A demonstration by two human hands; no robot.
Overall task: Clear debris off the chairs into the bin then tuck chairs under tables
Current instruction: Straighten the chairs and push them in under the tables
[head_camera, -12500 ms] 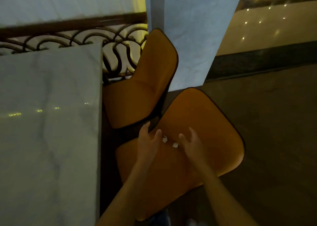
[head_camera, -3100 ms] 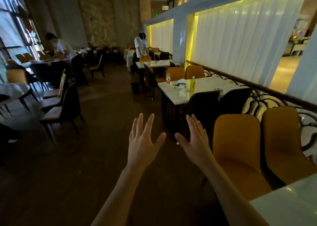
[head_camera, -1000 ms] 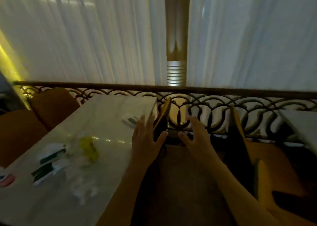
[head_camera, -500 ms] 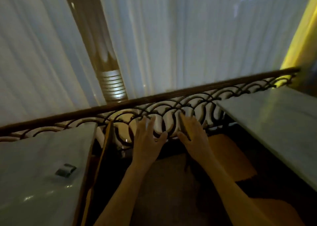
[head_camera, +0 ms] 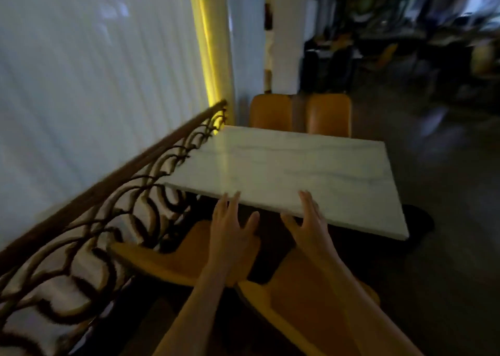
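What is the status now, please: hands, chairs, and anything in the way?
Left hand and right hand open, empty. Two near chairs not tucked under marble table. No debris visible on seats; railing close on left.

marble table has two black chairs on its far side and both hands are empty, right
Not quite. In the head view the two chairs on the far side of the marble table are orange, not black. The left hand and right hand are indeed empty.
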